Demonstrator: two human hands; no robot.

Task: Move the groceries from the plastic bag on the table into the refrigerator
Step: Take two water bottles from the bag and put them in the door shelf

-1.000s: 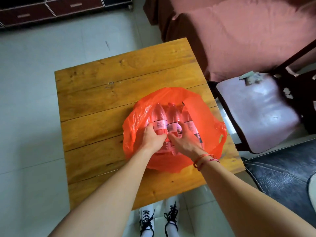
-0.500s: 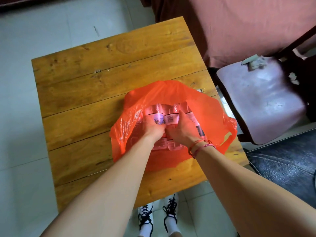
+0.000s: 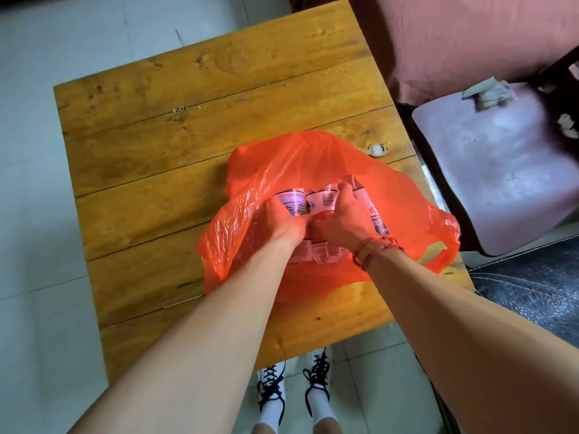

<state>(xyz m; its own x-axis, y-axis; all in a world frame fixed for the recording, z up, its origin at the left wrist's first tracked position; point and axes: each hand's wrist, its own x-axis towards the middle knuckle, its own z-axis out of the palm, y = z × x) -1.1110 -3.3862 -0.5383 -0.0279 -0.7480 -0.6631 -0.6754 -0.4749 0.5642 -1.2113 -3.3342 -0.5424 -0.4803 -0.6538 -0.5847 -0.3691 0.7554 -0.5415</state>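
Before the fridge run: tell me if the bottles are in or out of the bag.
In. The bottles lie inside the open bag; left hand and right hand grip them there.

From my end I look down on a wooden counter (image 3: pixel 150 145) of wide honey-coloured planks, with knots and dark seams plain in the grain; it stands on a floor (image 3: pixel 31 220) of large pale tiles with thin joints; the light is soft and even, with a sheen on the varnish; a small pale tag on a metal ring (image 3: pixel 378 149) lies near the counter's right edge; just beside that edge stands a chair (image 3: pixel 501 177) with a dark frame and a worn lilac seat; crumpled scraps of paper (image 3: pixel 488 90) lie on the seat's far part; beyond it dusty pink cloth (image 3: pixel 454 42) drapes furniture I cannot make out; at lower right lies a dark textured mat (image 3: pixel 532 296), blurred.
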